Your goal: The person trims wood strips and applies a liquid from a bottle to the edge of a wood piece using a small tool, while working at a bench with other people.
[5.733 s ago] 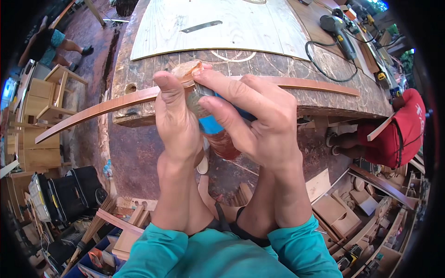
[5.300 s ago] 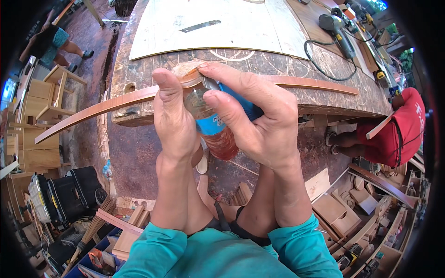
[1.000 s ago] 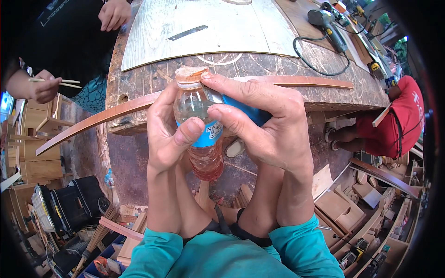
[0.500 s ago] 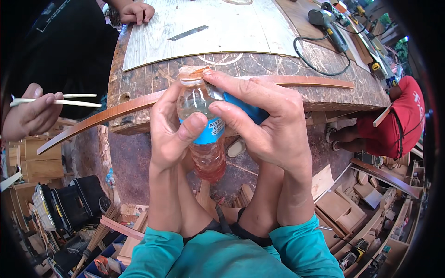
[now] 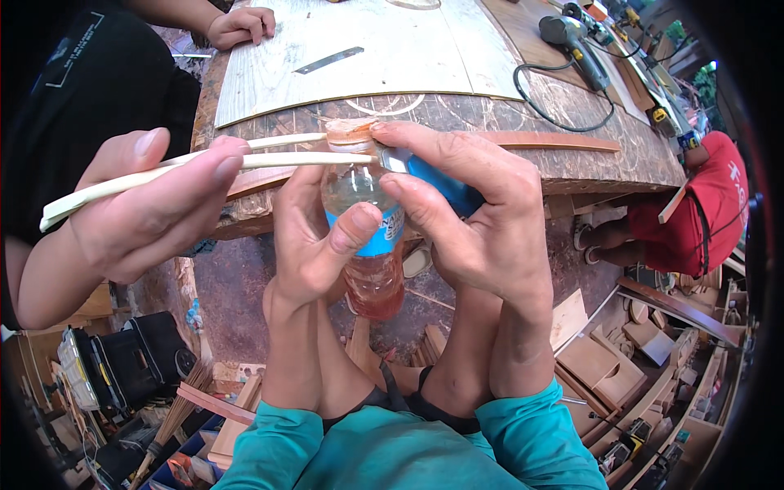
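Observation:
My left hand (image 5: 314, 233) is wrapped round a clear plastic bottle (image 5: 371, 278) with a blue label and reddish liquid inside. The bottle stands nearly upright before me, a ragged, pale orange-brown piece (image 5: 351, 129) covering its mouth. In my right hand (image 5: 482, 192) is a blue object (image 5: 447, 186) with a silvery part, mostly hidden by the fingers; its kind is unclear. That hand's index fingertip touches the piece at the bottle's mouth. From the left, a co-worker's hand (image 5: 155, 200) holds two pale thin sticks (image 5: 278, 159), their tips by the bottle's neck.
A worn wooden workbench (image 5: 269, 122) carries a whitish board (image 5: 425, 57), a flat metal strip (image 5: 329, 60), a long curved wood strip (image 5: 563, 141) and a corded power tool (image 5: 576, 53). A person in red (image 5: 710, 212) bends at the right. Wood offcuts (image 5: 604, 367) lie lower right.
The co-worker's hand with the sticks has moved right, bringing the tips to the bottle's neck. My hands and the bottle have shifted slightly right.

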